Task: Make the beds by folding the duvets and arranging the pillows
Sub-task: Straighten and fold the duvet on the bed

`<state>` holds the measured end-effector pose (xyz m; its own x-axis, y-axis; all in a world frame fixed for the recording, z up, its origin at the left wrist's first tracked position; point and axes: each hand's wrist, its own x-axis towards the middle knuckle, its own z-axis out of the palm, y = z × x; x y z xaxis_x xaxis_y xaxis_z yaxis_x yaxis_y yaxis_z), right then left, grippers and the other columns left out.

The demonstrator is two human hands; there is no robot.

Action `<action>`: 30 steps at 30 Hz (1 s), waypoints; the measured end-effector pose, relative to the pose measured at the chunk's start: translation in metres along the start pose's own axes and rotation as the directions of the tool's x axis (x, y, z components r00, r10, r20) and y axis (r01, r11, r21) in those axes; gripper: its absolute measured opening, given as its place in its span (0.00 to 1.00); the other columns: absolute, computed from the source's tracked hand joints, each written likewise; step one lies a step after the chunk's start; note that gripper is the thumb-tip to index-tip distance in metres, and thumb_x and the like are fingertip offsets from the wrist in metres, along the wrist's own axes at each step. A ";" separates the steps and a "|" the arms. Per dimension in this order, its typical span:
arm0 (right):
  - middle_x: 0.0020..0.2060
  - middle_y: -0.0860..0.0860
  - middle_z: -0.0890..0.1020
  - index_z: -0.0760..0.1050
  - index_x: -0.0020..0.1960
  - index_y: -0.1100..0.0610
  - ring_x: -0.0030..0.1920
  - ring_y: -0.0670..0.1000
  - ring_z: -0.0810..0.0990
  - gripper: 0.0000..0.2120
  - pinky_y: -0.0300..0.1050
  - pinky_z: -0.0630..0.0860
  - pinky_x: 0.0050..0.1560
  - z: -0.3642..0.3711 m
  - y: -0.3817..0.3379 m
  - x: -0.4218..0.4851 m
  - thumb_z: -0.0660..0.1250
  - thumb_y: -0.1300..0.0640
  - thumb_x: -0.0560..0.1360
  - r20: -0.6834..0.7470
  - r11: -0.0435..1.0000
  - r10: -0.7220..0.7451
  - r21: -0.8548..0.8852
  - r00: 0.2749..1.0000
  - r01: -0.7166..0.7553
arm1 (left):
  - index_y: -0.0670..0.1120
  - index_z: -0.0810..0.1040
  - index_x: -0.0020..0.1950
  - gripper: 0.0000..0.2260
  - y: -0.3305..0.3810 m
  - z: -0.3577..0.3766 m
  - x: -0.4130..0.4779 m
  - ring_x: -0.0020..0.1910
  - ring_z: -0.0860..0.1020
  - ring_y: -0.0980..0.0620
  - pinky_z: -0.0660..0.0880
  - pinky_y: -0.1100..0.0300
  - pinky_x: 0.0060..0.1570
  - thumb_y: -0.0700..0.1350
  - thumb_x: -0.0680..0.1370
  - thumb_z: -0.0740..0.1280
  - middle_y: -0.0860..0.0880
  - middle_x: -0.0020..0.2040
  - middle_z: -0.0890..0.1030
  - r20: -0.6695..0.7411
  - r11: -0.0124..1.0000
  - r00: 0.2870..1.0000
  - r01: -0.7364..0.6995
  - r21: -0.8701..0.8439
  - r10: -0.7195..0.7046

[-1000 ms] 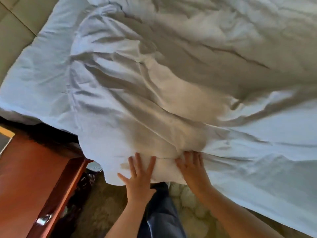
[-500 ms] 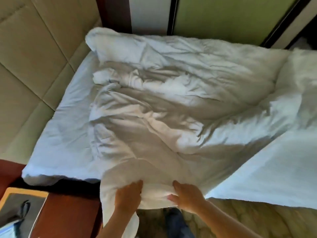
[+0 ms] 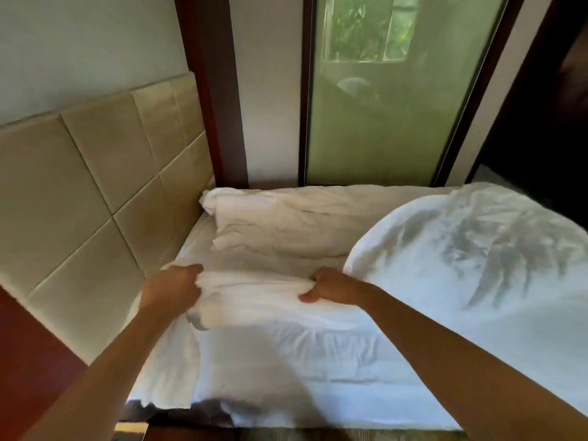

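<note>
Crumpled matt cloth duvet (image 3: pixel 286 237)

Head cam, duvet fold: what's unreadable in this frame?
1. Head view: fingertips of left hand and right hand buried in the duvet fold.
2. White heap by the headboard: pillow or duvet, cannot tell.
3. Billowing cloth on the right: blurred, cut by the frame edge.
4. Behind the frosted glass: only vague shapes.

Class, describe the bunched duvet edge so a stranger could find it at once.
Start at the padded beige headboard on the left, then move right onto the bed. There the left hand and right hand grip a duvet edge; unlike the billowing mound to its right, it is gathered into a tight horizontal roll.
</note>
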<state>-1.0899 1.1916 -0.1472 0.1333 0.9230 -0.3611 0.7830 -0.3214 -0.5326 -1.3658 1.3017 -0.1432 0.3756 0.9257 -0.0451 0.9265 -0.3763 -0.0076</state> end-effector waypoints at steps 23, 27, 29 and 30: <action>0.59 0.55 0.78 0.72 0.62 0.53 0.61 0.57 0.76 0.15 0.47 0.72 0.58 -0.095 0.115 0.184 0.53 0.50 0.81 -0.307 0.925 0.009 -0.358 0.952 -0.125 | 0.50 0.72 0.65 0.15 -0.001 0.038 0.181 0.61 0.74 0.43 0.64 0.42 0.66 0.50 0.81 0.54 0.45 0.62 0.76 0.043 0.872 0.887 0.459 -0.170 -0.459; 0.54 0.61 0.80 0.70 0.63 0.56 0.55 0.62 0.78 0.15 0.49 0.73 0.52 -0.200 0.102 0.223 0.54 0.53 0.80 -0.582 0.894 -0.051 -0.389 0.811 -0.223 | 0.47 0.74 0.61 0.13 0.031 -0.037 0.271 0.54 0.78 0.40 0.67 0.49 0.60 0.48 0.81 0.56 0.43 0.57 0.79 -0.316 0.965 0.914 0.260 -0.028 -0.255; 0.48 0.66 0.80 0.72 0.57 0.61 0.49 0.66 0.79 0.14 0.53 0.74 0.49 -0.269 0.085 0.238 0.55 0.54 0.79 -0.756 0.921 -0.105 -0.318 0.646 -0.223 | 0.43 0.77 0.56 0.10 0.042 -0.102 0.320 0.50 0.78 0.38 0.64 0.47 0.57 0.46 0.79 0.60 0.40 0.52 0.79 -0.582 0.988 0.809 0.143 0.052 -0.086; 0.45 0.68 0.79 0.72 0.55 0.63 0.47 0.68 0.79 0.16 0.55 0.74 0.48 -0.304 0.075 0.244 0.53 0.54 0.78 -0.834 0.940 -0.122 -0.271 0.539 -0.205 | 0.41 0.78 0.54 0.10 0.046 -0.135 0.344 0.50 0.76 0.37 0.64 0.47 0.54 0.45 0.79 0.62 0.38 0.50 0.78 -0.700 0.991 0.714 0.102 0.083 -0.015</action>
<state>-0.8141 1.4572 -0.0423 0.4825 0.7129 0.5088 0.8735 -0.4346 -0.2195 -1.1905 1.6082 -0.0246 0.2710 0.6942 0.6668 0.9548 -0.2817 -0.0949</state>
